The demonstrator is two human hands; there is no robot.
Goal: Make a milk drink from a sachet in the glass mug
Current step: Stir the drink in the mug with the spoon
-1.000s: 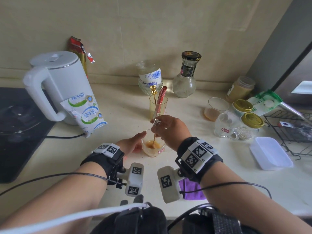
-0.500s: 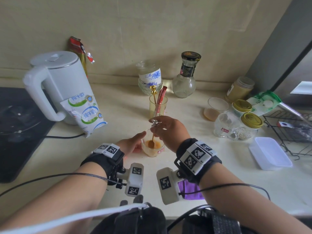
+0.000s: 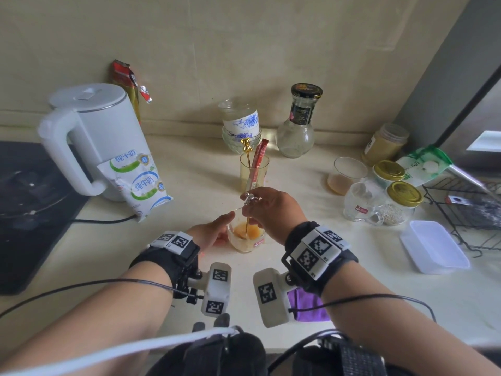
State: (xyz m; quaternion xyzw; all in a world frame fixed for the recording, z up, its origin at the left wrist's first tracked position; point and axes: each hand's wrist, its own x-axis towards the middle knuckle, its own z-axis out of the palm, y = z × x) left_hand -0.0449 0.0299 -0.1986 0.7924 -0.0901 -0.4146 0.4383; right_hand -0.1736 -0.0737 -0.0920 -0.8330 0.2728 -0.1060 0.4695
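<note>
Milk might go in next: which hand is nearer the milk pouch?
Left. The left hand grips the mug on the side facing the milk pouch; the right hand pinches the spoon above the mug, farther from the pouch.

- Soft, even light, moderately bright; the brightest patch sits at the right edge.
- Faint, diffuse shadows lie under the kettle (image 3: 108, 126) on the pale worktop (image 3: 189, 185).
- Wide-angle distortion bows the wall line and stretches both forearms toward the lower corners.
- Centre sharp; margins slightly soft.

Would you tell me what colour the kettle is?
The kettle is white; the head view shows it best.
</note>
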